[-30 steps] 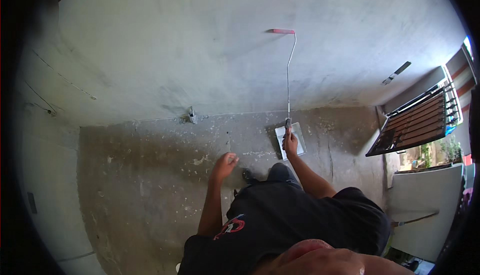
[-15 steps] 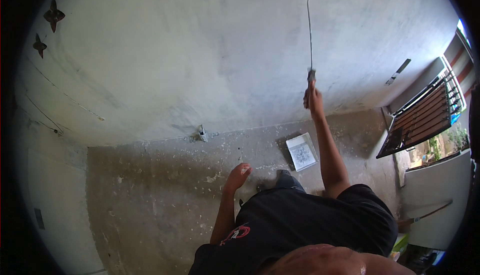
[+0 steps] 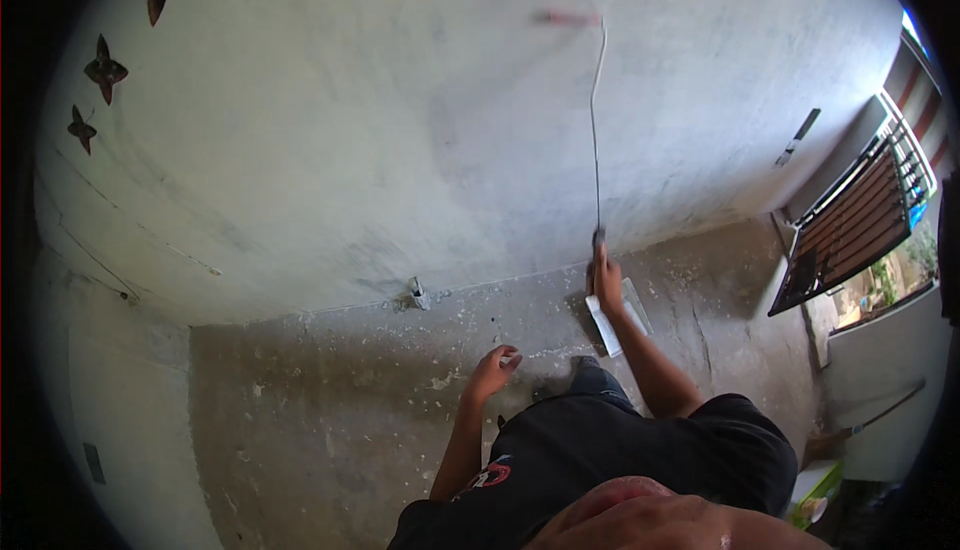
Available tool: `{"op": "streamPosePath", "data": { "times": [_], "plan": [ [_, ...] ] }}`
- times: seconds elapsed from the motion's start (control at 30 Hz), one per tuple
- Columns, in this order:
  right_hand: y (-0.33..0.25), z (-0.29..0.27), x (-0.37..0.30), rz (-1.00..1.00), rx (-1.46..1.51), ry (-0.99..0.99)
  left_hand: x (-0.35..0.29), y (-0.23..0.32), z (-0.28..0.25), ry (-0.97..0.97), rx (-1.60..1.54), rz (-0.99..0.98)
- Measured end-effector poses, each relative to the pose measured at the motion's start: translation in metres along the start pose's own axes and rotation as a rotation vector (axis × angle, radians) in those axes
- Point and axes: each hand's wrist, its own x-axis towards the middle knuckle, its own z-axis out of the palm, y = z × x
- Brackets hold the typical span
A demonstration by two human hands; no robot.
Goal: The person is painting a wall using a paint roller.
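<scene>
My right hand (image 3: 605, 285) is closed around the dark grip of a long-handled paint roller (image 3: 597, 130). Its thin pole runs straight up the grey wall (image 3: 400, 130), and the pink roller head (image 3: 565, 19) lies blurred against the wall near the top. My left hand (image 3: 495, 370) hangs free at my side with the fingers loosely curled, holding nothing. A flat white paint tray (image 3: 612, 318) lies on the floor just below my right hand.
The concrete floor (image 3: 330, 420) is speckled with white debris. A small fitting (image 3: 416, 294) sticks out where wall meets floor. Dark star-shaped ornaments (image 3: 105, 72) hang at the upper left. A barred window (image 3: 855, 230) and a white panel (image 3: 880, 370) stand at the right.
The roller went up the wall and has come back down somewhat, its head now in view again. My right hand has dropped from shoulder height to just above the tray.
</scene>
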Motion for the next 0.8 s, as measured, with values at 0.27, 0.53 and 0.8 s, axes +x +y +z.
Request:
{"op": "streamPosePath", "data": {
  "times": [0.27,0.53,0.8],
  "plan": [
    [-0.196,-0.029,0.105,-0.127,0.045,-0.035,0.014,0.014,0.004,0.001,-0.032,-0.006],
    [0.051,-0.085,0.092,-0.019,-0.323,0.01,0.002,0.008,0.011,0.001,-0.038,-0.044],
    [0.127,-0.04,-0.025,0.342,0.016,-0.093,-0.009,-0.019,-0.001,0.017,-0.043,-0.077]
  ]
}}
